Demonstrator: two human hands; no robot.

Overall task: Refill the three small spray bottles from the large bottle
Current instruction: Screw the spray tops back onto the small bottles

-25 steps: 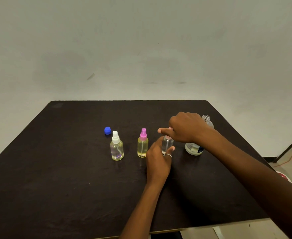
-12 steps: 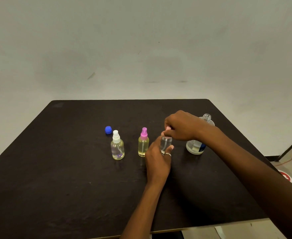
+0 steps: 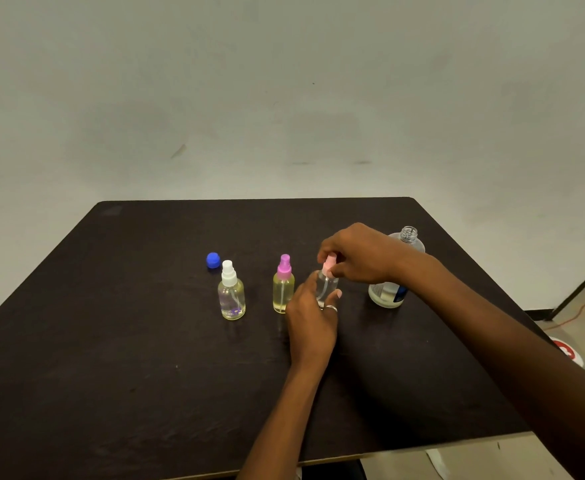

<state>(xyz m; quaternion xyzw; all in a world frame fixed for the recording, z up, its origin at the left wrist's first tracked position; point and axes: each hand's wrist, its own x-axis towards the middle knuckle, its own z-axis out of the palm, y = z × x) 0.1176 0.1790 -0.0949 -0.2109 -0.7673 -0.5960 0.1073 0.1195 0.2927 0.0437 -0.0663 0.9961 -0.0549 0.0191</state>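
Dark tabletop point(image 3: 111, 375) lies bare along its left and near edges. Mid-table, the left hand point(image 3: 310, 320) grips a clear spray bottle point(image 3: 325, 289) while the right hand point(image 3: 357, 252) pinches its pale pink sprayer top point(image 3: 329, 264); the uncapped large bottle point(image 3: 396, 271) stands just right

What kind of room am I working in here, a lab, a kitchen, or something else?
Probably a bare indoor workroom or recording setup, not a kitchen. A plain dark table stands against an unadorned pale wall, with only the task bottles on it. An orange cable trails over the tiled floor at right.
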